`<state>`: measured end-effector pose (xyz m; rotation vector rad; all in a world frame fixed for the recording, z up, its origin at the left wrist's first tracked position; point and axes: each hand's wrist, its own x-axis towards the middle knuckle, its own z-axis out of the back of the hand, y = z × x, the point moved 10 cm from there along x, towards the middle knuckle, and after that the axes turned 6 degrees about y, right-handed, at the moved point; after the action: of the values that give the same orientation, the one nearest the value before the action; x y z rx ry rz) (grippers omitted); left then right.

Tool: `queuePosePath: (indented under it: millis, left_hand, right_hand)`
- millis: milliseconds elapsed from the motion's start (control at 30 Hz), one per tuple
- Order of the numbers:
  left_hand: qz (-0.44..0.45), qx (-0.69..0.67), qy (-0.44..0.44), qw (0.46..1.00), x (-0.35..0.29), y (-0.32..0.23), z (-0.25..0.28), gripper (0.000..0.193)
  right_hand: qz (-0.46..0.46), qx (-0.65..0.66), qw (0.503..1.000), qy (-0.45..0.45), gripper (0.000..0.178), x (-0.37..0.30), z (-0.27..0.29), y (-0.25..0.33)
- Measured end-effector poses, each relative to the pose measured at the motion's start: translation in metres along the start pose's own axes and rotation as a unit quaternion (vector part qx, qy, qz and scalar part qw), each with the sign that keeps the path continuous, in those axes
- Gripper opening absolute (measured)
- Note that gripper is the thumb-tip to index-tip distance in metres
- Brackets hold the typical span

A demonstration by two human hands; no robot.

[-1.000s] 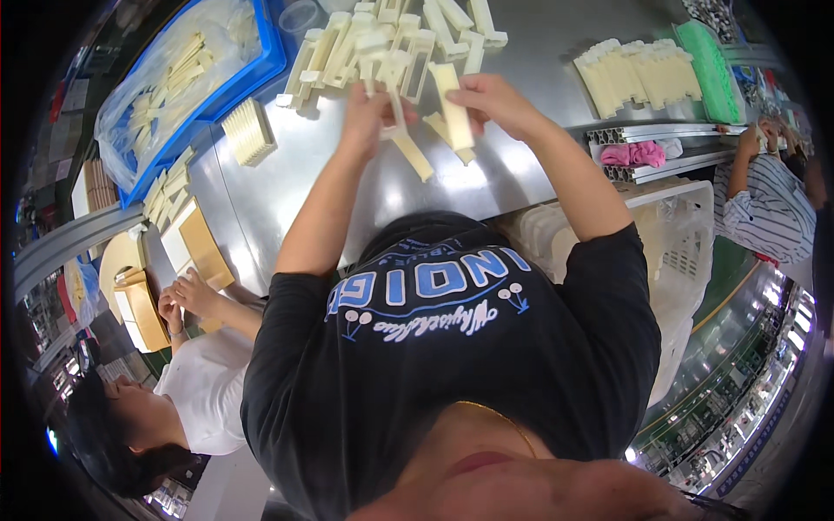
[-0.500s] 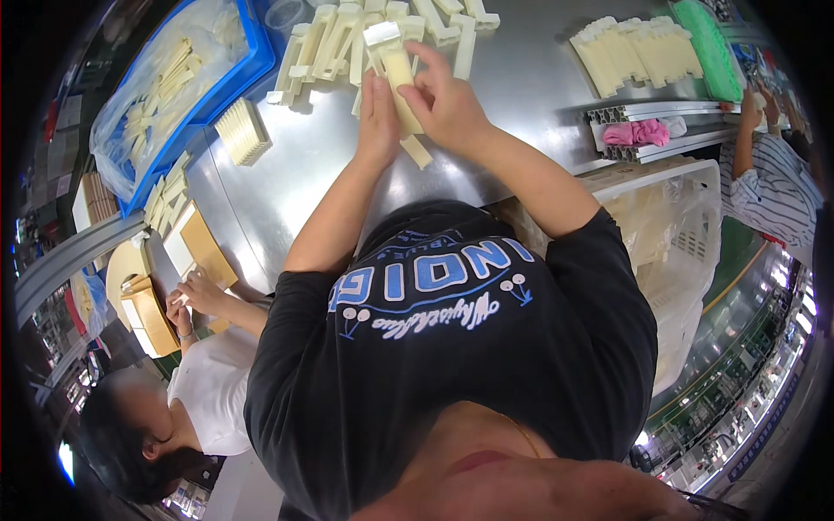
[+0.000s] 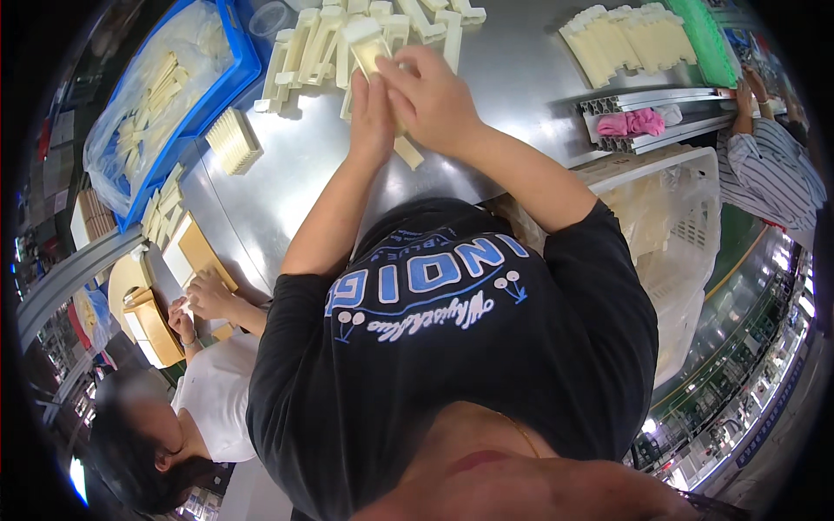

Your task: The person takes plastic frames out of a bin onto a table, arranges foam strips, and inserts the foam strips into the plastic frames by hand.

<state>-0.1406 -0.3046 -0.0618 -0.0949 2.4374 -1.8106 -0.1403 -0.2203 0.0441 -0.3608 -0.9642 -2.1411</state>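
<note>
Right grip [image 3: 434, 100] is pinching a long cream channel [image 3: 367, 52], its fingers bending over the upper face. Left grip [image 3: 372, 122] is lying straight-fingered along the opposite side; its thumb is hidden, so whether it is closing round the piece cannot be told. The channel is slanting away, its blocky white end jutting beyond the fingertips.

If the right fingers are pressing off-centre, the piece could be twisting loose, since its smooth walls are probably offering little friction. Too hard a squeeze could be cracking the thin sides. Just beyond the grips, open cream frames [image 3: 300, 56] are lying crisscrossed; a nudge from the jutting end could be sending some sliding over the shiny metal counter [image 3: 521, 87]. Below the grips a flat cream strip [image 3: 407, 154] is poking out, where a wrist could be brushing it askew.

Left of the grips a ribbed-looking cream stack [image 3: 233, 141] is standing close-packed; farther left, crumpled clear film [image 3: 187, 43] is lining a rigid blue bin [image 3: 249, 65]. Well to the right, matte cream pieces [image 3: 621, 39] are overlapping beside something green [image 3: 695, 35].
</note>
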Motion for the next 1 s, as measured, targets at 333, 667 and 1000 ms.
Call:
queuePosePath:
  millis: [333, 667, 1000]
  left_hand:
    - [0.032, 0.319, 0.212, 0.923, 0.007, 0.018, -0.068, 0.040]
    - [0.063, 0.721, -0.002, 0.690, 0.042, 0.033, 0.062, 0.022]
    - [-0.006, 0.561, -0.026, 0.827, 0.039, 0.012, 0.081, 0.013]
  right_hand:
    - [-0.317, -0.034, 0.934, 0.159, 0.043, -0.019, 0.001, -0.154]
    - [-0.250, -0.565, 0.781, 0.094, 0.018, -0.067, 0.081, -0.266]
    - [-0.232, -0.104, 0.914, 0.316, 0.020, -0.092, -0.086, -0.119]
